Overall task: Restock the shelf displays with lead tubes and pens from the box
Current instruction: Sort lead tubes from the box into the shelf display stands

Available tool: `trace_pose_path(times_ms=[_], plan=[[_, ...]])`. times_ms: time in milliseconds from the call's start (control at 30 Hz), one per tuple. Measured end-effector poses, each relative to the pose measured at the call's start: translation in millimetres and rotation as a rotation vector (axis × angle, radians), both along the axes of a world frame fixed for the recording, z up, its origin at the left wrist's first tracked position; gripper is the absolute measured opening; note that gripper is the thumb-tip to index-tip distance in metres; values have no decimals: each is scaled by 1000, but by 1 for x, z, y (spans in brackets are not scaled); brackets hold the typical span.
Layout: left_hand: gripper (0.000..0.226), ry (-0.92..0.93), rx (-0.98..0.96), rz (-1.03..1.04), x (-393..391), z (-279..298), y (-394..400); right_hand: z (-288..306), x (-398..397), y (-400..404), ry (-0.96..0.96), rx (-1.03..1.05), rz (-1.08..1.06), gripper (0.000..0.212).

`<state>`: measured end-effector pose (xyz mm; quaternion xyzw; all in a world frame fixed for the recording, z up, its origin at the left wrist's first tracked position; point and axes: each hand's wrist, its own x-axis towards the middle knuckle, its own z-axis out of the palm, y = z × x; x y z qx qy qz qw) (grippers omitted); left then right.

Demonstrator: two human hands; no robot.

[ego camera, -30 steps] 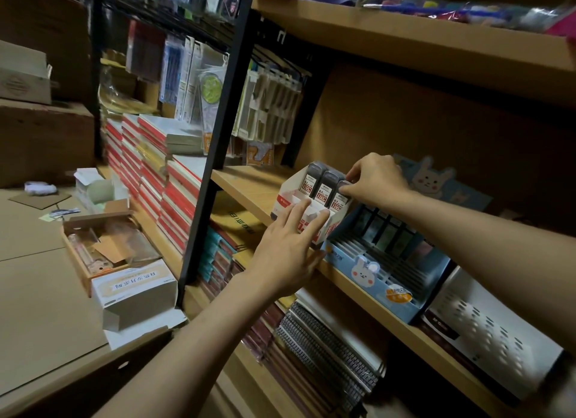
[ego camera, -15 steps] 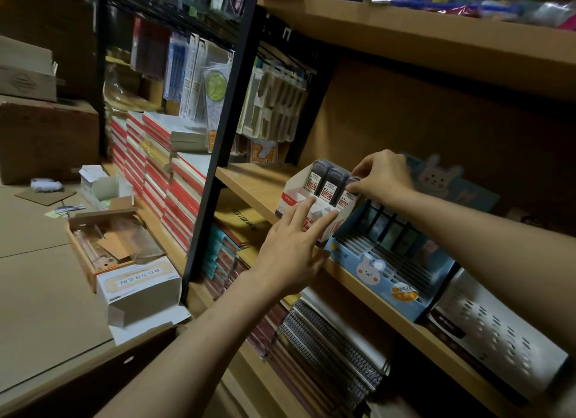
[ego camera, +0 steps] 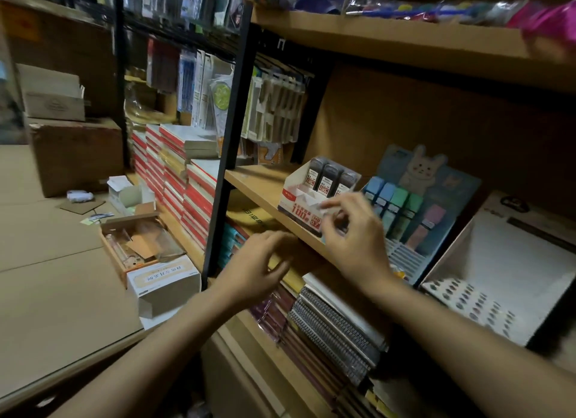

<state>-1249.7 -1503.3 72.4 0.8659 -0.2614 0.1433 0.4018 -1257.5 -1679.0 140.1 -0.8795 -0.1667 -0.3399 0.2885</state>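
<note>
three lead tubes (ego camera: 330,177) – one display box (ego camera: 304,204), two hands

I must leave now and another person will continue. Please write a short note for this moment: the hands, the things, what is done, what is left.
Left hand: empty, fingers loose, below the shelf edge.
Right hand: empty, fingers loosely curled, in front of the lead display.
Lead tubes: three stand in the display's back row; its front slots look empty.
Supply box: open on the floor to the left.
Done: back row filled.
Left: fill the front slots, then the pens.
</note>
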Motion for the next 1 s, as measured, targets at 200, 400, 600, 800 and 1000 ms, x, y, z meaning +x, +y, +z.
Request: trace_pose_path(times_ms=[200, 400, 600, 800, 1000], plan=[[17, 583, 161, 131, -55, -85, 67, -133, -51, 54, 483, 71, 189, 11], [20, 981, 81, 482, -121, -200, 99, -249, -63, 74, 1083, -102, 221, 29], [25, 1185, -253, 821, -165, -291, 69, -317, -77, 92, 1063, -391, 319, 35], [40, 1233, -183, 1030, -197, -326, 50, -375, -82, 92, 1241, -424, 206, 34], [46, 1135, -173, 1115, -212, -331, 38, -402, -92, 88, 1275, -425, 90, 32]])
